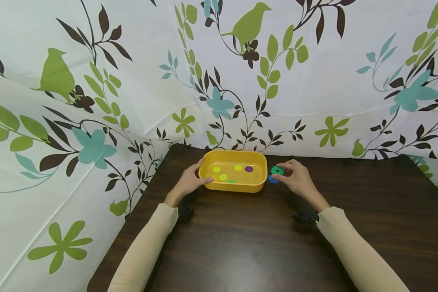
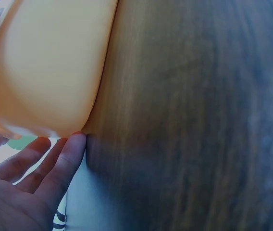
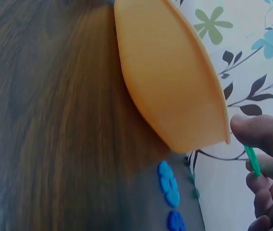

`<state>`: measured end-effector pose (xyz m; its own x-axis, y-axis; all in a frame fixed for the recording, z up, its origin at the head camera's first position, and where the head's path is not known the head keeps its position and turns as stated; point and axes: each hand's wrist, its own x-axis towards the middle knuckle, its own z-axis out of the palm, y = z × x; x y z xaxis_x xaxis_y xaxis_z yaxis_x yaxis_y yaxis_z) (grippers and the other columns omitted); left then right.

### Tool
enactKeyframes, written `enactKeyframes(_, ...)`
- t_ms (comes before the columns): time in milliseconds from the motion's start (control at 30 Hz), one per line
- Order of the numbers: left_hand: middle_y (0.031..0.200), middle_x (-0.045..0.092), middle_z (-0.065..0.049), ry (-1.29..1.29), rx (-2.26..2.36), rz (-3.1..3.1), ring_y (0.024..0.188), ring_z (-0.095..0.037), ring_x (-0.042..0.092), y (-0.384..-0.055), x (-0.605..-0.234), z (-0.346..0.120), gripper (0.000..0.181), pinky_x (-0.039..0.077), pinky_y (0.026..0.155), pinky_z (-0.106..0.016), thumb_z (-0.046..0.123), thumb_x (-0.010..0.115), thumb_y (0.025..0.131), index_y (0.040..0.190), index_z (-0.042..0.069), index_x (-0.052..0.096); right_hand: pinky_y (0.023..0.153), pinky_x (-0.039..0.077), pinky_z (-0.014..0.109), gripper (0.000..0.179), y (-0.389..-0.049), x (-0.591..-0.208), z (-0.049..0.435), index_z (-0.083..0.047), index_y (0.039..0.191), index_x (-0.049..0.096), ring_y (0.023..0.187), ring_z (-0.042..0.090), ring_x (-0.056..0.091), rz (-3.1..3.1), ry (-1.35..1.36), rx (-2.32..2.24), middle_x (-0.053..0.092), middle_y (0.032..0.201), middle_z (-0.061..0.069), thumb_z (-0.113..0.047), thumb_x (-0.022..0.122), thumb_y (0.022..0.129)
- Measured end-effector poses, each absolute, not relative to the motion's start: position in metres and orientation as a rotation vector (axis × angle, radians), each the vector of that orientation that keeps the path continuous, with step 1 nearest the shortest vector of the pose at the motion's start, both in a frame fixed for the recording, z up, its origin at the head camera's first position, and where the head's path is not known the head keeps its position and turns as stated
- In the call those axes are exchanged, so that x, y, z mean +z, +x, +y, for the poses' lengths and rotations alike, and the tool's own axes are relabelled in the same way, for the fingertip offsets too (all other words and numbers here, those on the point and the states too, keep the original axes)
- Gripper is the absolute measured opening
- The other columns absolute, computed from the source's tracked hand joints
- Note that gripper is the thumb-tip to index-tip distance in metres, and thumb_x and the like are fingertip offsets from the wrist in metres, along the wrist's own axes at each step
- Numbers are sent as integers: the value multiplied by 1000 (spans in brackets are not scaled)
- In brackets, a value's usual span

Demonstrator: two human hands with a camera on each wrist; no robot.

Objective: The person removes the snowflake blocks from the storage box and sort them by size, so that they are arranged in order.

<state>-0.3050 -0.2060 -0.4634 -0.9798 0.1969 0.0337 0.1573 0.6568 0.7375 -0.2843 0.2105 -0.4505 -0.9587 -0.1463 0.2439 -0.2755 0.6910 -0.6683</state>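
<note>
A yellow plastic tub (image 1: pixel 237 187) stands on the table with several small flower-shaped discs lying inside, among them a yellow disc (image 1: pixel 223 177) and a purple disc (image 1: pixel 249 169). My left hand (image 1: pixel 188 181) grips its left end, thumb over the near rim and fingers along the outer wall; the left wrist view shows fingertips against the tub (image 2: pixel 50 72). Just off the tub's right end, my right hand (image 1: pixel 296 177) pinches a green flower-shaped disc (image 1: pixel 277 170) between thumb and fingers. Beneath it on the table lies a blue disc (image 1: pixel 273 179); a second, darker blue disc (image 3: pixel 176 221) shows in the right wrist view.
The dark wooden table (image 1: pixel 233 243) reaches back to a white cloth (image 1: pixel 299 121) printed with leaves and birds, which hangs behind it and along the left side. Dark bands (image 1: pixel 305 219) sit at both wrists.
</note>
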Motion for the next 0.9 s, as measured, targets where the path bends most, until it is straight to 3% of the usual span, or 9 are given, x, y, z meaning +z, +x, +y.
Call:
enactKeyframes(333, 179, 32, -19, 307, 1243, 2816, 166, -44, 33, -305, -463, -206, 107, 29, 135, -65, 53, 84, 92, 175, 14, 27, 82, 46, 36, 52, -284, -456, 234, 4, 138, 72, 102, 33, 57, -2754, 350, 1023, 66, 122, 22, -26, 84, 98)
enactKeyframes(500, 180, 32, -19, 300, 1242, 2815, 166, -43, 33, -305, -464, -206, 107, 29, 134, -66, 55, 83, 93, 175, 15, 26, 92, 56, 53, 53, -281, -461, 246, 6, 138, 70, 111, 41, 64, -2784, 338, 974, 69, 128, 27, -27, 82, 99)
enactKeyframes(600, 179, 33, -19, 297, 1244, 2817, 165, -43, 34, -306, -464, -206, 106, 30, 134, -66, 53, 83, 93, 175, 15, 26, 99, 56, 64, 53, -280, -463, 253, 7, 138, 70, 118, 46, 66, -2804, 313, 972, 69, 130, 29, -27, 81, 100)
enactKeyframes(900, 178, 35, -20, 273, 1248, 2817, 165, -43, 35, -305, -464, -204, 105, 30, 134, -66, 51, 84, 93, 174, 16, 28, 96, 55, 62, 55, -281, -470, 271, 7, 141, 67, 120, 48, 62, -2890, 244, 1003, 65, 134, 32, -30, 79, 101)
